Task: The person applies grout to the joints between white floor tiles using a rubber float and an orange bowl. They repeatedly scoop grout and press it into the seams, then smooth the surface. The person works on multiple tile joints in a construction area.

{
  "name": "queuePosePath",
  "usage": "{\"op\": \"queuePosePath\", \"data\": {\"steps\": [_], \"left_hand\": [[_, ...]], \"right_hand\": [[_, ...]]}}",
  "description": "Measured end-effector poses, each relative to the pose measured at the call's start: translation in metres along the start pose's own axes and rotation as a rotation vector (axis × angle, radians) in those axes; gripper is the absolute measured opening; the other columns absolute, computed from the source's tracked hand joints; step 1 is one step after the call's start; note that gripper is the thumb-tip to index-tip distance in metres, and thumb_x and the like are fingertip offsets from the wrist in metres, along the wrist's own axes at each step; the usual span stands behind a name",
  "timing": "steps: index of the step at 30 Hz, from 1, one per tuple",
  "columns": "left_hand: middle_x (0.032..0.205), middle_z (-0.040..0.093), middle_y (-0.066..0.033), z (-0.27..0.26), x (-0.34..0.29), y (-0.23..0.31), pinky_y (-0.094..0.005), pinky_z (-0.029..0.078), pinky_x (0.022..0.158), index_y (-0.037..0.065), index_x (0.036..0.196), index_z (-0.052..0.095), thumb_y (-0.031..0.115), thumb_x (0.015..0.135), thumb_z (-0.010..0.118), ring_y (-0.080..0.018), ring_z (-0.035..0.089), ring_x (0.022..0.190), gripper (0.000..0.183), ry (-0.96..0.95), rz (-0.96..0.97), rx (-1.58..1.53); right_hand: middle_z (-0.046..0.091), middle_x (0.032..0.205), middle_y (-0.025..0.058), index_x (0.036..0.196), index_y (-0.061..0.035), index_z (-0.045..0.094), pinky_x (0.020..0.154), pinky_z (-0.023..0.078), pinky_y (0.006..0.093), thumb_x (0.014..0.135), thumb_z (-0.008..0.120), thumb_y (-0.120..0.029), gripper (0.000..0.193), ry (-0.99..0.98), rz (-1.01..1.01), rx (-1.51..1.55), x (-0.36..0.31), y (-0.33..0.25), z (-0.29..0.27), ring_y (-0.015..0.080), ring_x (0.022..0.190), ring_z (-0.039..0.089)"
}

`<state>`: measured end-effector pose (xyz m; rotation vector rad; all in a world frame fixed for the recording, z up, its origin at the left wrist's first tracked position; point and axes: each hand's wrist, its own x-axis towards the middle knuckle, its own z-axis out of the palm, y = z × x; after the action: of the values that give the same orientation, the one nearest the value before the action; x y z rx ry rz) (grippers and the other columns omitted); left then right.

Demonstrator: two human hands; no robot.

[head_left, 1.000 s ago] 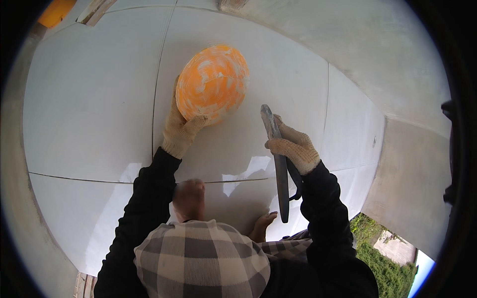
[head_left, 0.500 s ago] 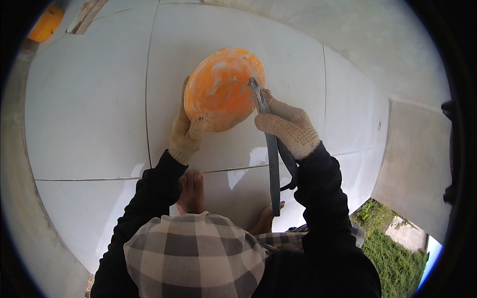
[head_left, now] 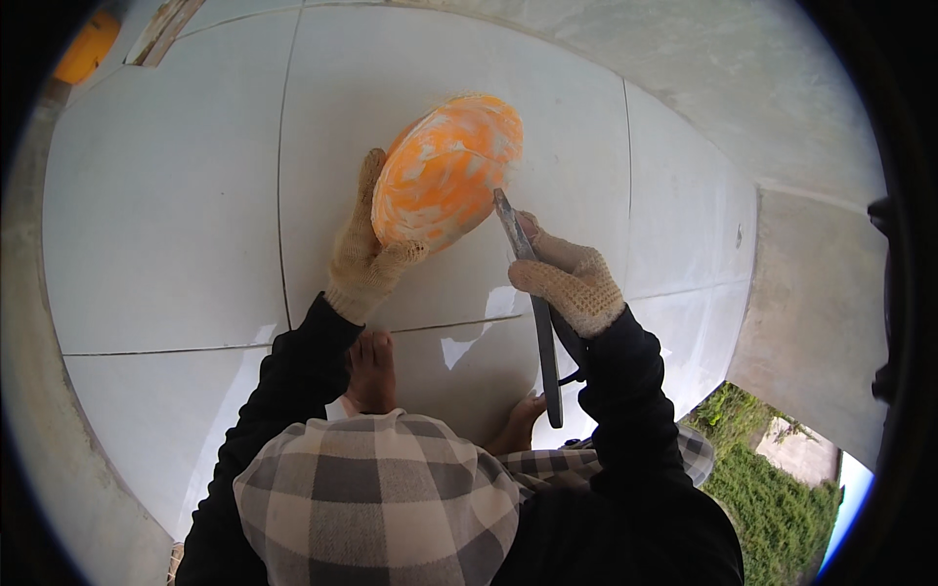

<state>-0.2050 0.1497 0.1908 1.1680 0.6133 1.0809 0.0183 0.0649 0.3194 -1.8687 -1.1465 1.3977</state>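
Note:
My left hand [head_left: 365, 239], in a cream knitted glove, grips an orange plastic bowl [head_left: 445, 176] by its left side, thumb on the near rim and fingers behind. Whitish, paste-like residue is smeared over the bowl, which is tilted. In my gloved right hand [head_left: 572, 278] is a long, flat, dark tool [head_left: 542, 342] with a worn, whitish-coated tip. The tip lies at the bowl's lower right edge; whether it touches cannot be told. A black, curved part of the tool, partly hidden by my hand, runs beside its long bar.
Pale, large tiles [head_left: 176, 215] with dark joints cover the floor. Bare feet [head_left: 371, 371] and checked cloth [head_left: 381, 498] are close below. A low concrete wall [head_left: 811, 293] runs at right, grass [head_left: 772, 508] beyond. An orange container [head_left: 86, 49] and a wooden piece [head_left: 166, 31] lie far left.
The bowl has turned and tilted, now looking narrower. My right hand has moved slightly down, drawing the tool's tip from the bowl's face to its lower right edge.

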Motion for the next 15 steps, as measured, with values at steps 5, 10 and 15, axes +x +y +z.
{"op": "queuePosePath", "data": {"steps": [5,10,15], "left_hand": [[0.146,0.048,-0.0169,0.007,-0.001,-0.001,-0.0360,0.050,0.102,0.002,0.161,0.017,0.037,0.091,0.075,-0.0225,0.058,0.126,0.097,-0.023,0.012,0.163],[0.126,0.058,-0.0148,0.002,0.002,-0.008,-0.0316,0.057,0.086,0.008,0.161,0.023,0.022,0.101,0.063,-0.0194,0.067,0.098,0.074,0.106,-0.071,0.314],[0.108,0.063,-0.0110,-0.001,0.012,-0.017,-0.0299,0.058,0.080,0.005,0.158,0.027,0.014,0.103,0.056,-0.0169,0.067,0.090,0.063,0.359,-0.323,-0.075]], "right_hand": [[0.053,0.143,0.0256,0.146,-0.0050,0.049,0.103,0.048,0.0414,0.090,0.071,-0.034,0.067,-0.186,-0.265,-0.470,-0.004,0.010,0.027,0.0330,0.120,0.061],[0.072,0.113,0.0160,0.129,-0.0005,0.061,0.086,0.057,0.0341,0.091,0.074,-0.031,0.050,-0.320,0.255,0.705,-0.015,0.020,0.011,0.0238,0.099,0.071],[0.069,0.108,0.0233,0.127,0.0076,0.056,0.086,0.056,0.0418,0.096,0.065,-0.025,0.046,-0.258,0.324,0.734,-0.040,0.026,0.001,0.0316,0.101,0.068]]}}
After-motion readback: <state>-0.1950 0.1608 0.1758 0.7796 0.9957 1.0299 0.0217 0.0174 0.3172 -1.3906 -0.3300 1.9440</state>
